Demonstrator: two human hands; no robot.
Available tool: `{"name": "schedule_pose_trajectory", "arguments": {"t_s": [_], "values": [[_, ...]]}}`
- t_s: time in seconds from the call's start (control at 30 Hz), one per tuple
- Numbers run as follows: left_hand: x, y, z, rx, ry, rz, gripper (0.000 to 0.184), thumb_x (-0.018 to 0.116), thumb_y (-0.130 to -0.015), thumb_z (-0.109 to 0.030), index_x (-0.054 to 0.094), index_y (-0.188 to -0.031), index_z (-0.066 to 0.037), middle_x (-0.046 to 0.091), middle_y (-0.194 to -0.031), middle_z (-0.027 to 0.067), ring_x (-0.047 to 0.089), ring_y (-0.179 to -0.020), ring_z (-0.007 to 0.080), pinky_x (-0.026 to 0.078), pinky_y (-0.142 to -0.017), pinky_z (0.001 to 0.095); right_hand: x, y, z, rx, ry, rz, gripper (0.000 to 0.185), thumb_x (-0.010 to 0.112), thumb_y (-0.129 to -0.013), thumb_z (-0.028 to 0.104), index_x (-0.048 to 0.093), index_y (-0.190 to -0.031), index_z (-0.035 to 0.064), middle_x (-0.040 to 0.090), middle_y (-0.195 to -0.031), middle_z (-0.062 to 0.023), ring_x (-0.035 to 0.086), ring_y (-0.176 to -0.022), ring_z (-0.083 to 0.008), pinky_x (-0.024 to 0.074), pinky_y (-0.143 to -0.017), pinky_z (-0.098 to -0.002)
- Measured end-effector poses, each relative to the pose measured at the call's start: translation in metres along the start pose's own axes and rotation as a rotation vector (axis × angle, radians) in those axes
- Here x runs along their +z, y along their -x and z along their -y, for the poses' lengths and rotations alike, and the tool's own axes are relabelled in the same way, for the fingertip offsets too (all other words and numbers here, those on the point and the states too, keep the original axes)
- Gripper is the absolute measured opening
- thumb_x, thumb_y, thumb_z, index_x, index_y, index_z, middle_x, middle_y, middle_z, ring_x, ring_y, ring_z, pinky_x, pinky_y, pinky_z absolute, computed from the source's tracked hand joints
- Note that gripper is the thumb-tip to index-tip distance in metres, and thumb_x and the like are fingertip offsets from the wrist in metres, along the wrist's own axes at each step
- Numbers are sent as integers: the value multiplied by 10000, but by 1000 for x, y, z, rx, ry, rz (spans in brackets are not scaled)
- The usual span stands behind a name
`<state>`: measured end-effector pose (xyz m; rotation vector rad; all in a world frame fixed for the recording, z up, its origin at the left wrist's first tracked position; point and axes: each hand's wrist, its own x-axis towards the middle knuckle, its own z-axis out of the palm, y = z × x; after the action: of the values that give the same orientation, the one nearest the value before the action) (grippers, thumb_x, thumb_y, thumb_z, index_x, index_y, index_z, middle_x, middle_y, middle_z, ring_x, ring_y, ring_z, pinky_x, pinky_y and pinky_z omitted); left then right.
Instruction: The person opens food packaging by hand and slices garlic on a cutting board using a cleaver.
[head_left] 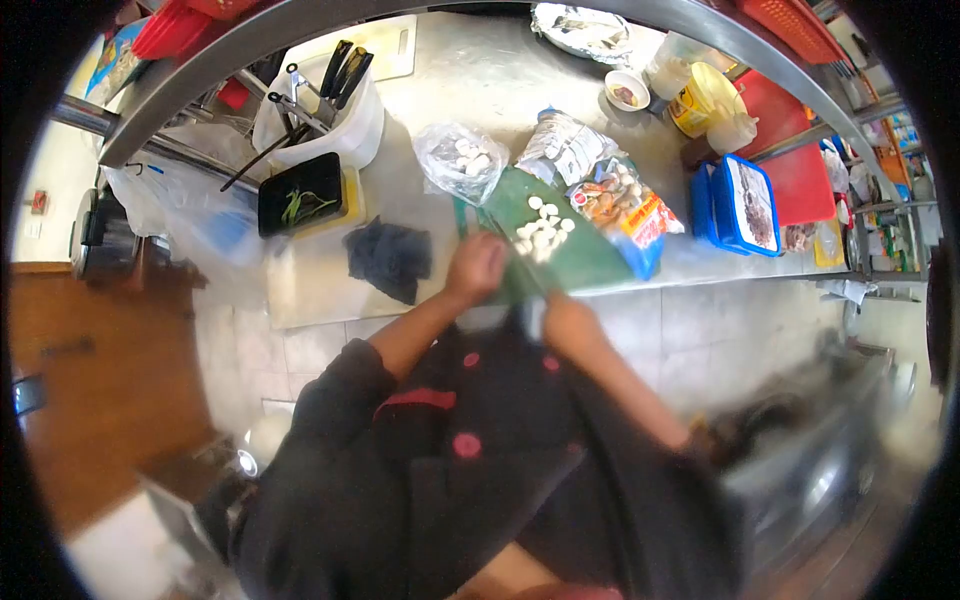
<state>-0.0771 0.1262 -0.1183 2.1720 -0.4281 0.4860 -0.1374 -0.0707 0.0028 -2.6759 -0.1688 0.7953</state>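
A green cutting board (597,262) lies at the counter's front edge, with small white pieces (542,232) in a loose pile on it. My left hand (478,266) is closed over the board's left part, beside the pile; what its fingers hold is hidden. My right hand (570,322) is wrapped round the handle of a knife (522,262), whose blurred blade points up and left across the board toward my left hand. Behind the board sit a clear plastic bag (462,165) of white pieces, a silvery bag (565,147) and a colourful printed bag (625,205).
A dark cloth (390,262) lies left of my left hand. Further left stand a black tray (300,195) with green stems and a white bin (360,135) of utensils. Blue containers (750,205) and a red board (800,180) are at the right. A metal rail arches overhead.
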Motion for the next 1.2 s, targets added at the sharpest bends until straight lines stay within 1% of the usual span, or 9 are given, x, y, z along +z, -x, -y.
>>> {"name": "schedule_pose_trajectory", "arguments": {"t_s": [0.07, 0.37, 0.47, 0.7, 0.77, 1.0, 1.07, 1.17, 1.2], "values": [[-1, -6, -2, -29, -19, 14, 125, 679, -814, -81, 650, -925, -32, 646, -965, 141, 610, -919, 348, 483, -830, 436, 20, -19, -7, -123, 54, -127, 223, 491, -848, 124, 598, -949, -43, 668, -902, -298, 664, -870, -440, 522, -791, -523], [-2, -20, -26, 45, 42, 154, 204, 676, -807, -74, 648, -1005, -39, 628, -989, 142, 601, -949, 353, 479, -848, 438, -7, -3, -35, -21, -174, -204, 285, 518, -882, 205, 592, -991, -47, 645, -880, -326, 633, -889, -479, 492, -815, -548], [-2, -18, -24, 40, 91, 77, 196, 663, -811, -61, 641, -1004, -34, 629, -997, 144, 606, -945, 353, 481, -855, 436, -30, 22, -15, 61, -138, -123, 279, 515, -878, 194, 592, -985, -52, 647, -885, -325, 633, -889, -478, 489, -818, -550], [6, -13, -10, 33, 45, 158, 138, 657, -812, -54, 641, -945, -23, 638, -960, 148, 612, -906, 353, 492, -812, 432, -35, 30, -8, 44, -83, -35, 272, 511, -875, 180, 591, -983, -57, 653, -907, -322, 639, -908, -469, 492, -850, -530], [7, -11, -8, 78, 34, 78, 95, 651, -811, -47, 647, -903, -22, 641, -921, 147, 613, -881, 353, 493, -789, 433, -35, 28, -5, 66, -46, 10, 278, 505, -879, 188, 598, -982, -52, 659, -930, -312, 643, -936, -458, 495, -861, -522], [7, -14, -10, 39, -40, 171, 57, 642, -810, -34, 651, -864, -15, 647, -897, 146, 617, -870, 357, 491, -798, 438, 16, -34, -9, 89, -51, -48, 259, 525, -861, 172, 609, -975, -46, 664, -965, -302, 646, -966, -444, 497, -865, -516], [9, -12, -6, 86, -11, 128, 96, 647, -807, -42, 649, -900, -16, 640, -914, 150, 614, -894, 361, 490, -814, 438, 20, -59, -15, -118, -1, -88, 275, 529, -856, 176, 607, -985, -55, 658, -958, -311, 638, -954, -458, 492, -863, -522], [6, -14, -15, 117, 15, 102, 199, 668, -796, -63, 635, -988, -26, 625, -990, 163, 600, -945, 372, 480, -847, 439, 0, -51, -25, -125, -199, -209, 305, 527, -860, 190, 601, -1000, -71, 653, -936, -316, 626, -942, -473, 486, -854, -530], [3, -14, -18, 11, -13, 229, 408, 717, -785, -156, 596, -1157, -38, 573, -1188, 194, 547, -1104, 391, 434, -956, 456, -12, -33, -28, -87, -275, -194, 338, 543, -867, 216, 588, -1011, -85, 643, -945, -326, 597, -972, -492, 476, -861, -532]]}}
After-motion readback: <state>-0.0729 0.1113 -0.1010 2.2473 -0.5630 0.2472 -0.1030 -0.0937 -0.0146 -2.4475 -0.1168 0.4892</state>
